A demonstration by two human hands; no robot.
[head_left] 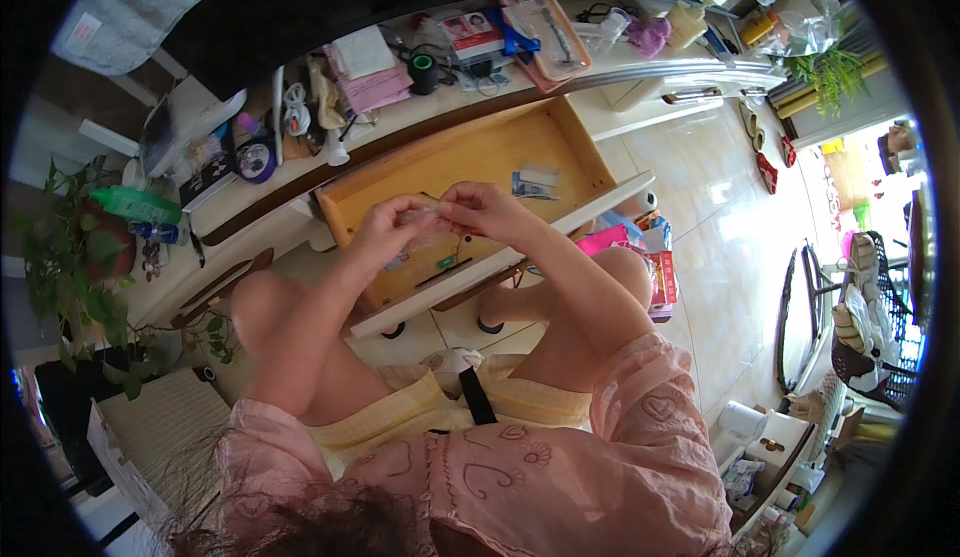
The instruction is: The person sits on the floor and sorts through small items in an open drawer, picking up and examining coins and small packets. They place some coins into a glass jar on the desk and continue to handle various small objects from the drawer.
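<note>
Over the open wooden drawer [460, 149], my left hand [388, 227] and my right hand [488, 209] meet with their fingertips together. Both are pinched closed on a small clear plastic piece [428, 215], perhaps a little bag; its exact kind is too small to make out. Below the hands, a dark pen-like stick [443, 271] and a few small items lie near the drawer's front. Farther right inside it rest a small blue-and-white packet [533, 183] and something clear. My fingers hide part of the drawer floor.
The cabinet top behind holds pink cloths [372, 87], a pink tray [550, 42], a white coiled cable [296, 107] and a purple tape roll [256, 160]. A green bottle [135, 204] and a leafy plant [70, 247] stand left. Colourful packages [655, 267] sit beside my right knee.
</note>
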